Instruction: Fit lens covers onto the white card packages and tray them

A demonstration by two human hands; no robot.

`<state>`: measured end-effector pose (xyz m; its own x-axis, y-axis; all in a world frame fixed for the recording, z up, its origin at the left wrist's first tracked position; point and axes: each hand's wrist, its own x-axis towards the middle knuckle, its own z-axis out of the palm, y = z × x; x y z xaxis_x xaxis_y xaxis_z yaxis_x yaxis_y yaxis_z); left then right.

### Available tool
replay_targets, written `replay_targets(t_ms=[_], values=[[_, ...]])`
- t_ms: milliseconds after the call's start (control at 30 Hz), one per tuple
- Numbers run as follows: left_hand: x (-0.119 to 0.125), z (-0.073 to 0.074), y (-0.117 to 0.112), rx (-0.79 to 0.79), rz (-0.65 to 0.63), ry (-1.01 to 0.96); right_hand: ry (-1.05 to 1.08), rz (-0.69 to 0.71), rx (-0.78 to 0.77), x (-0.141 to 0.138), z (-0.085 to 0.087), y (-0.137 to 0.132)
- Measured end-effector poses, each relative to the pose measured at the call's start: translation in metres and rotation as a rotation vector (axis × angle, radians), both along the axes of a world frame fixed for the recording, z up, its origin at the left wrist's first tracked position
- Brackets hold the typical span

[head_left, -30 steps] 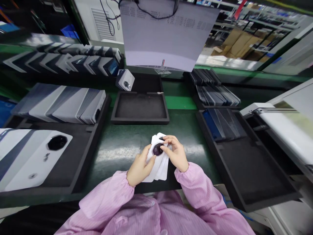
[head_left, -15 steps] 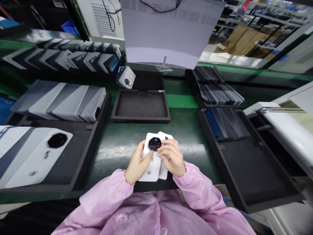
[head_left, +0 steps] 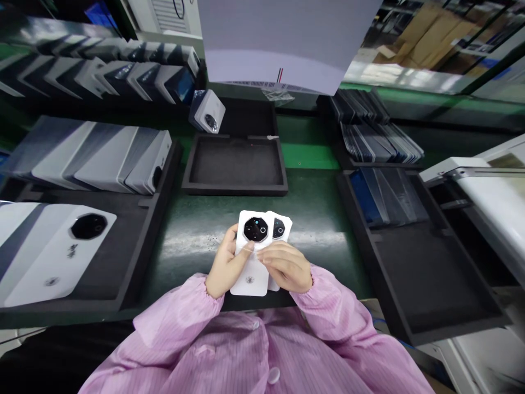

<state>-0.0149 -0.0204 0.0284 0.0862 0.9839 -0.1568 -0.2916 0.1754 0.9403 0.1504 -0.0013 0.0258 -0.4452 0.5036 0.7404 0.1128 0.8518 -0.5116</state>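
My left hand [head_left: 227,265] is closed on the left side of a white rounded panel [head_left: 251,276] with a black octagonal window near its top, thumb lying on the face. A second panel [head_left: 283,224] of the same look sticks out from under its right side. My right hand [head_left: 287,267] rests over the right part of the top panel, fingers pressed together just below the window, close to my left thumb. A thin pale line shows by those fingertips; what they pinch, if anything, is too small to make out.
At left, a dark tray [head_left: 133,241] carries stacked white and grey panels [head_left: 104,156]. A shallow black tray [head_left: 235,190] lies ahead, a wrapped stack [head_left: 209,112] behind it. To the right, another dark tray [head_left: 435,273] holds clear and blue sheets [head_left: 388,197].
My right hand has moved down off the black window, leaving it fully in view. The lower panel's window now shows too. My left hand keeps its hold.
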Motion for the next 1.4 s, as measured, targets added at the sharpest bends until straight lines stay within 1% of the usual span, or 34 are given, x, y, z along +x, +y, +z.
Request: replay_targets(t_ms=[100,233,567,700,967,1133,1167,1233,1333,1400], values=[[-0.0006,-0.0022,-0.0002,0.026,-0.008,-0.005,-0.003,0.018,0.008,0.0002,-0.0002,-0.0003],[-0.0012,-0.0034,-0.0009,0.019,-0.023,-0.009,-0.008,0.033,-0.005,0.0007,-0.0003,-0.0005],[-0.0017,0.0007,-0.0014,0.017,-0.017,0.031,-0.003,0.054,0.029,-0.0005,0.0078,0.0002],[-0.0022,0.0007,-0.0009,0.021,-0.016,0.061,-0.011,0.045,0.015,0.0002,0.0084,0.0002],[-0.0026,0.0009,-0.0024,0.024,-0.027,0.056,-0.024,0.030,0.032,0.0014,0.0082,0.0002],[-0.0018,0.0002,-0.0021,0.029,-0.023,0.051,-0.017,0.023,0.016,0.0016,0.0058,-0.0003],[-0.0014,0.0003,-0.0021,0.019,-0.023,0.043,-0.011,0.003,0.010,0.0015,0.0049,-0.0006],[-0.0005,0.0010,-0.0024,-0.019,-0.026,0.017,0.027,-0.095,-0.015,0.0009,0.0030,-0.0010],[0.0010,0.0014,-0.0028,-0.070,-0.056,-0.012,0.114,-0.333,-0.075,0.0007,0.0019,0.0005],[0.0019,0.0004,-0.0029,-0.065,-0.093,0.017,0.104,-0.461,-0.120,0.0028,0.0035,0.0036]])
